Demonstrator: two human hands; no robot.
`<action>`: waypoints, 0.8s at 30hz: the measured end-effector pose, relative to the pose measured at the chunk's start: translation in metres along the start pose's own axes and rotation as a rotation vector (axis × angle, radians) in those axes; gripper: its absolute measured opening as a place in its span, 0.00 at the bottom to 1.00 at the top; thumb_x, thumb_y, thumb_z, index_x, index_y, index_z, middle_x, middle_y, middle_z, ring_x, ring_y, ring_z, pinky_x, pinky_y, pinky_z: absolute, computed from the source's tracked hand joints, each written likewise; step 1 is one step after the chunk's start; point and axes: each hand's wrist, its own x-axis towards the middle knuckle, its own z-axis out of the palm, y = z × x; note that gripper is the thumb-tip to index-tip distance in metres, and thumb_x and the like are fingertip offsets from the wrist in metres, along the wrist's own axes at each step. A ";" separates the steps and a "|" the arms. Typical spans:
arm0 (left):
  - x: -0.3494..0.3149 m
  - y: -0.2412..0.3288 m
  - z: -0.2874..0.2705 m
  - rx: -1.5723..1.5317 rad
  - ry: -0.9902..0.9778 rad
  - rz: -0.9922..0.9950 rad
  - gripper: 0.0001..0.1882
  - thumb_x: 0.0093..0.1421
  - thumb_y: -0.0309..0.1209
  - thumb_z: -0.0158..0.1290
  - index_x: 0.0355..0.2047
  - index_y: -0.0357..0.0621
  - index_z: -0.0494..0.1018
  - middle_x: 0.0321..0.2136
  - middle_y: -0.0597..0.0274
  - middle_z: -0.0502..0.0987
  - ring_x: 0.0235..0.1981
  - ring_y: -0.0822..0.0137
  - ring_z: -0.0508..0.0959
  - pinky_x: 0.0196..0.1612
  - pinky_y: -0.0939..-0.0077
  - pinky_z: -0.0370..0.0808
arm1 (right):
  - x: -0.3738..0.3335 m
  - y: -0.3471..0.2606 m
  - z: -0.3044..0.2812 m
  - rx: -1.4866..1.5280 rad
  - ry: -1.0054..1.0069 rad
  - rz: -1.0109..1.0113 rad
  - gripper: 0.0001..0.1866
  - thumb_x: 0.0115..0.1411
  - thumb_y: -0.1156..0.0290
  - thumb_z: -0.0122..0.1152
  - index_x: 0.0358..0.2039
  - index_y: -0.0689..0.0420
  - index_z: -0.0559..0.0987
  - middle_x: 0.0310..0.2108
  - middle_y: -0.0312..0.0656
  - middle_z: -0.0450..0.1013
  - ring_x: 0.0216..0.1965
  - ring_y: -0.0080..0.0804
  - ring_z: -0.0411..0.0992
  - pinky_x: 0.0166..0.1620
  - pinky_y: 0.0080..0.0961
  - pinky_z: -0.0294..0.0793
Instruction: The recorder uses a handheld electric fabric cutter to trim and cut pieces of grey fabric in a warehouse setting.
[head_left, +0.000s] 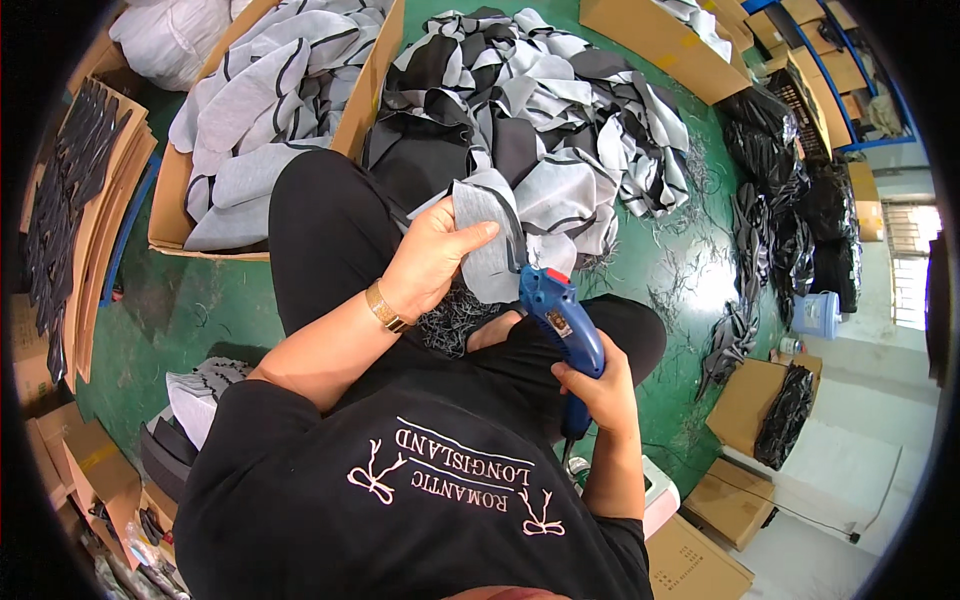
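My left hand [424, 262] grips a light grey fabric piece [487, 272] with a black stripe along its edge, the thumb lying flat across its face. Wrapped round the handle of a blue corded power tool [562, 322] with a red top is my right hand [604, 388]. The tool's front end meets the striped right edge of the fabric; its working tip is too small to make out. Just beyond the hands lies a large heap of grey and black fabric pieces [540, 110]. Dark thread scraps [448, 322] lie between my legs.
An open cardboard box [362, 105] of grey striped pieces stands at the left. Stacked cardboard sheets [105, 215] with black pieces on top are farther left. Black plastic bags [765, 140] line the right side. Loose threads litter the green floor [700, 290]. A white device [658, 492] sits near my right elbow.
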 end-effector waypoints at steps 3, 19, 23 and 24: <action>0.000 -0.001 -0.001 0.027 0.003 0.036 0.12 0.60 0.20 0.51 0.45 0.36 0.70 0.39 0.62 0.78 0.39 0.73 0.77 0.46 0.77 0.73 | -0.004 0.003 0.001 -0.023 0.015 0.028 0.21 0.46 0.75 0.67 0.42 0.64 0.74 0.23 0.36 0.71 0.21 0.21 0.70 0.26 0.19 0.70; -0.016 0.010 0.010 0.289 -0.085 0.102 0.13 0.59 0.21 0.53 0.45 0.37 0.70 0.39 0.65 0.77 0.39 0.77 0.76 0.45 0.79 0.72 | 0.001 -0.007 0.000 -0.028 0.020 0.006 0.20 0.46 0.76 0.66 0.41 0.65 0.74 0.24 0.37 0.72 0.20 0.21 0.70 0.25 0.20 0.70; -0.017 0.008 0.005 0.356 -0.140 0.086 0.15 0.59 0.21 0.54 0.47 0.36 0.70 0.39 0.66 0.77 0.39 0.78 0.75 0.45 0.80 0.72 | 0.005 -0.012 -0.001 0.058 -0.040 0.062 0.19 0.44 0.80 0.64 0.39 0.67 0.73 0.24 0.39 0.71 0.20 0.23 0.70 0.25 0.20 0.70; -0.017 0.008 0.005 0.356 -0.142 0.084 0.15 0.59 0.21 0.54 0.47 0.36 0.70 0.39 0.66 0.77 0.39 0.78 0.75 0.45 0.80 0.72 | 0.006 -0.011 -0.001 0.059 -0.038 0.063 0.19 0.44 0.80 0.64 0.39 0.67 0.73 0.24 0.39 0.71 0.20 0.23 0.70 0.25 0.20 0.70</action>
